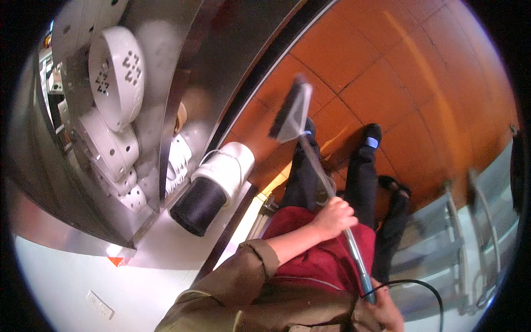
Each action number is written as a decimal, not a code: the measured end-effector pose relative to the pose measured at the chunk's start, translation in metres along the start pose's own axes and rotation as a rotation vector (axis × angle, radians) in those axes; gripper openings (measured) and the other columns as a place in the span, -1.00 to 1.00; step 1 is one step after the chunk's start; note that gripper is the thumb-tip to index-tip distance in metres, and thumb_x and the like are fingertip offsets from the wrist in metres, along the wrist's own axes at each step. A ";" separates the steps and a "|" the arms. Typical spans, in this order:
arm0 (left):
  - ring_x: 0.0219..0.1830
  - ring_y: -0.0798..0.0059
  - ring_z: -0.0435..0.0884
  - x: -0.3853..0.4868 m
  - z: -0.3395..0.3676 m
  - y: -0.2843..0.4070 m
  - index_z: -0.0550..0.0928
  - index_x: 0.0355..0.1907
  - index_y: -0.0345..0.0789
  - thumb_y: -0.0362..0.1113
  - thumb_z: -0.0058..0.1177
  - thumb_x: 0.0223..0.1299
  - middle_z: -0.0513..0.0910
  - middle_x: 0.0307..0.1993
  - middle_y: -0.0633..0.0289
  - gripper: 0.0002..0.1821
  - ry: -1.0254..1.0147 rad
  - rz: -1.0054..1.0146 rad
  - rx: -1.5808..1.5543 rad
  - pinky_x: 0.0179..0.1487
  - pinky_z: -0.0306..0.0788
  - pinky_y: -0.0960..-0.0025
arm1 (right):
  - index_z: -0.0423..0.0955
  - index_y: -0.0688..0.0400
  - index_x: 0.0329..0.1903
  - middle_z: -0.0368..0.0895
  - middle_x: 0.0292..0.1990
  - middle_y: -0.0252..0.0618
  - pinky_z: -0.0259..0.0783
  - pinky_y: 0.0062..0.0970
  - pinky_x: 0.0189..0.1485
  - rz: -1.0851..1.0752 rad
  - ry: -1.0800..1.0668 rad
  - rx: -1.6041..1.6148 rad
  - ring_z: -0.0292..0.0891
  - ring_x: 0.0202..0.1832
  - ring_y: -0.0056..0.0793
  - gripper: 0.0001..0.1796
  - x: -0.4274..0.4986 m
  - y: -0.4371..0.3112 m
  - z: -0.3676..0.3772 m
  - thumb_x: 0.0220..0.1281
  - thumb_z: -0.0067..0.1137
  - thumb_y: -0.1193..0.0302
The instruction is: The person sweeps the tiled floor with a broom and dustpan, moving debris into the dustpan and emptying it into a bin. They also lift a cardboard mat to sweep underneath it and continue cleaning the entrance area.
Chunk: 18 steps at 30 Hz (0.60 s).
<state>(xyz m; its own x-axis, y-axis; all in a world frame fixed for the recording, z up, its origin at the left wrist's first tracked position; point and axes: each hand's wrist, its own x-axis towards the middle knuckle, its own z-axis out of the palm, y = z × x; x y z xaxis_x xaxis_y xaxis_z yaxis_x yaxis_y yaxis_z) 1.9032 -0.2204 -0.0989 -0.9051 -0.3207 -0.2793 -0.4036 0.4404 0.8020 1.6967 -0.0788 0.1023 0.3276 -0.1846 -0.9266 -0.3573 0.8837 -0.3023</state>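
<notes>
A long-handled floor brush or squeegee (290, 110) has a whitish triangular head with a dark edge strip. Its blurred head hangs above the orange floor tiles, beyond the feet. My left hand (335, 218) is closed around the middle of its metal pole. At the blue-green end of the pole, low on the right, my right hand (385, 306) grips it, partly cut off by the picture's edge. A black cable (419, 283) loops out beside the right hand. A dark red apron (315, 257) lies behind the pole.
To the left, metal shelving (159, 137) holds white perforated baskets (118, 79). A white bucket (228, 166) with a dark cylindrical part (199, 205) stands beside it. Another person's dark-clad legs (392, 232) seem to be near mine. Metal handles (456, 245) appear at right.
</notes>
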 end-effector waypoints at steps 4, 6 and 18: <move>-0.10 0.31 0.46 -0.053 -0.007 -0.048 0.58 -0.41 -0.09 -0.25 0.06 -0.01 0.53 -0.36 0.33 -0.92 0.065 -0.407 0.085 0.05 0.25 0.19 | 0.20 0.17 0.22 0.56 -0.24 0.13 0.46 -0.24 -0.13 0.022 -0.243 -0.042 0.54 -0.19 0.06 -0.38 0.093 -0.052 -0.059 0.06 0.15 0.36; -0.06 0.26 0.48 -0.068 -0.004 -0.078 0.59 -0.36 -0.12 -0.25 0.15 -0.05 0.56 -0.31 0.27 -0.86 0.184 -0.536 0.226 0.03 0.29 0.15 | 0.26 0.18 0.18 0.54 -0.19 0.17 0.44 -0.20 -0.13 -0.282 -0.115 -0.069 0.52 -0.16 0.06 -0.42 0.158 -0.085 -0.061 0.04 0.08 0.38; -0.08 0.26 0.45 0.024 0.022 -0.091 0.56 -0.56 -0.08 -0.34 0.05 -0.08 0.54 -0.42 0.32 -0.94 0.244 -0.489 -0.035 0.04 0.18 -0.02 | 0.12 0.18 0.28 0.40 -0.56 -0.34 0.08 -0.63 -0.72 0.077 -0.043 0.972 0.22 -0.71 -0.65 -0.28 0.140 -0.084 -0.084 -0.03 0.08 0.56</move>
<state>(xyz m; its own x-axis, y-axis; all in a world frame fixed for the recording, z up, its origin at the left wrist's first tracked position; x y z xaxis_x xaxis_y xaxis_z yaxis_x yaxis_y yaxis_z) 1.9155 -0.2498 -0.1904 -0.5537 -0.6682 -0.4969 -0.7612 0.1642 0.6274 1.6987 -0.2147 -0.0208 0.3717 -0.1128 -0.9215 0.4918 0.8658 0.0924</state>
